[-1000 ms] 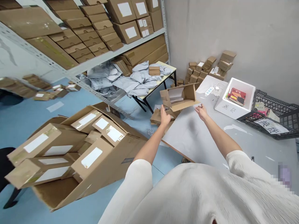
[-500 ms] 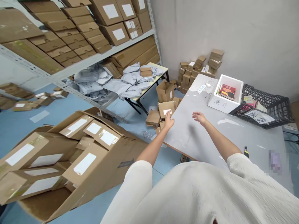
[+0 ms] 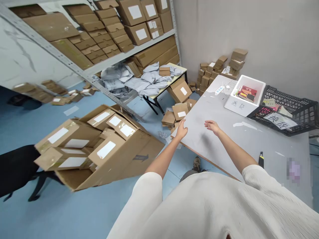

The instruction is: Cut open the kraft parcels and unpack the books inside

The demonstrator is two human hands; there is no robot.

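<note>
Over the near left edge of the grey table, my left hand hovers with nothing in it, fingers extended. My right hand hangs above the tabletop, fingers apart, casting a shadow on the surface beneath. A gap separates the two hands. Small cardboard boxes lie piled on the floor just beyond my left hand. A black-and-yellow utility knife rests on the table by my right sleeve.
On the left stands a large carton full of labelled boxes, near a black chair. A white foam box and black crate sit on the table. Grey bags cover a low table beside a loaded shelf.
The view has shifted left, bringing the black chair and a shoe into sight. The open box on the floor now leans over. Both hands keep nearly the same pose, still holding nothing.
</note>
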